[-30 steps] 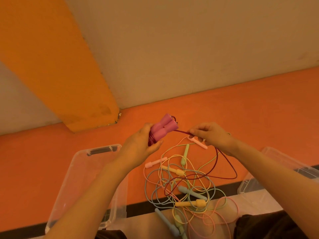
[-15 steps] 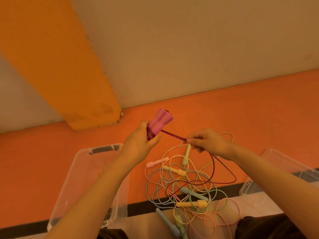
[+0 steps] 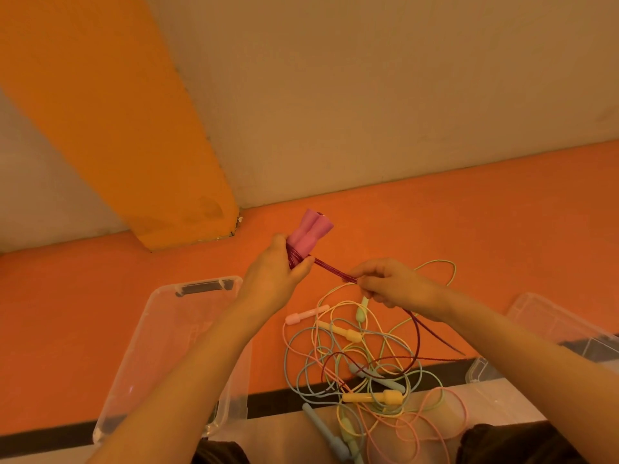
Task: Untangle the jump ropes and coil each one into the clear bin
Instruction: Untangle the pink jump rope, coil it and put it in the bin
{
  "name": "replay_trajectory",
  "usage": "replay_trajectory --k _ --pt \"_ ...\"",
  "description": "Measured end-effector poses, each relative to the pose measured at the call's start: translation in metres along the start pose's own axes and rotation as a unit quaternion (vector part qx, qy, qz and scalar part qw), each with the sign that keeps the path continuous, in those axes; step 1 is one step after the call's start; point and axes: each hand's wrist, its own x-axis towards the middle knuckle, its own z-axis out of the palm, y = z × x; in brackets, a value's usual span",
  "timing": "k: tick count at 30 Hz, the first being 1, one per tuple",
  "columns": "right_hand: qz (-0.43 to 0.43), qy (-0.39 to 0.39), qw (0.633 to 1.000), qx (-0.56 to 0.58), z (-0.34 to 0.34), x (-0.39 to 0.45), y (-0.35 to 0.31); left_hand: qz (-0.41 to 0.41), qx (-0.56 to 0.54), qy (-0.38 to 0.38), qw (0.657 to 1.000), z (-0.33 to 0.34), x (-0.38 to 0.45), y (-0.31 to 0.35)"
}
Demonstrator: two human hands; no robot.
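Note:
My left hand (image 3: 273,274) grips two pink jump rope handles (image 3: 310,234) held together, with dark red rope wound round their lower end. A taut stretch of that dark red rope (image 3: 335,272) runs to my right hand (image 3: 390,284), which pinches it. The rope's slack hangs down to the right and trails into a tangle of pastel jump ropes (image 3: 365,366) on the orange floor, with yellow, green, blue and pink handles among them. A clear bin (image 3: 160,333) stands to the left, under my left forearm.
A second clear bin (image 3: 549,324) sits at the right edge, partly behind my right forearm. An orange pillar (image 3: 134,145) and a beige wall rise at the back. My dark trousers show at the bottom.
My left hand has lifted and tilted the pink handles more upright. My right hand has dropped lower and to the right, drawing the dark red rope taut.

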Motion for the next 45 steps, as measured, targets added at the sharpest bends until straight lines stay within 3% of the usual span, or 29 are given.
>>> replay_trajectory --k 14,21,30,37,45 --pt "-0.023 -0.005 0.999 -0.037 0.005 -0.001 0.0 -0.021 0.041 -0.053 0.997 0.002 0.004 -0.004" --pt "0.0 0.009 1.0 -0.028 0.023 0.0 -0.004 0.015 0.229 -0.03 0.973 0.007 0.008 -0.01" --pt "0.054 0.057 0.994 0.073 0.028 -0.009 -0.011 0.0 0.221 -0.022 0.975 0.005 0.014 -0.022" --pt "0.032 0.022 0.999 -0.01 0.034 -0.01 -0.012 0.0 0.206 -0.025 0.978 0.006 0.013 -0.025" --pt "-0.033 0.007 0.998 -0.05 0.042 -0.016 -0.025 0.032 0.279 -0.026 0.959 0.015 0.01 -0.025"
